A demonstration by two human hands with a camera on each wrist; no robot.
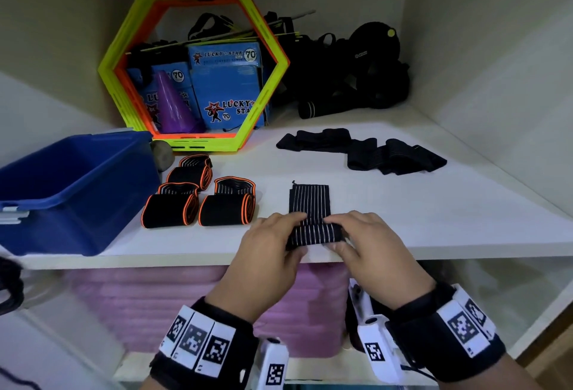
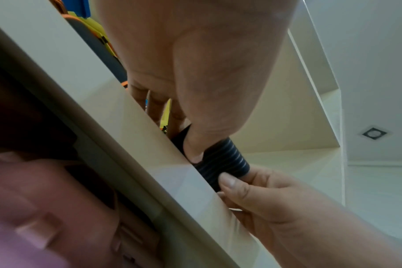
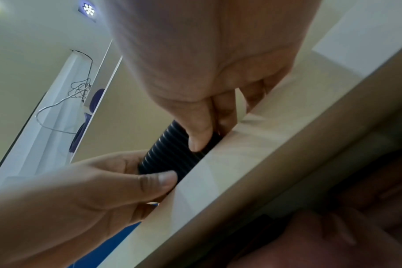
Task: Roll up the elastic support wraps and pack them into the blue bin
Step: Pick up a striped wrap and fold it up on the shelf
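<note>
Head view is dim and bluish, edges bowed by the wide lens, corners falling dark. Soft shadows sit under the rolls [image 1: 198,200] on the shelf [image 1: 403,219]. Left wrist view blurs hard at lower left, pink smear. Right wrist view catches a ceiling lamp [image 3: 88,8] glaring top left; the lower right is dark and out of focus

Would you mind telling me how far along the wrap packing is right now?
Done: orange-edged rolls sit rolled beside the blue bin, none visibly packed. In hand: the left hand and right hand are rolling the striped wrap at the shelf edge. Left: the black wraps behind lie unrolled.
</note>
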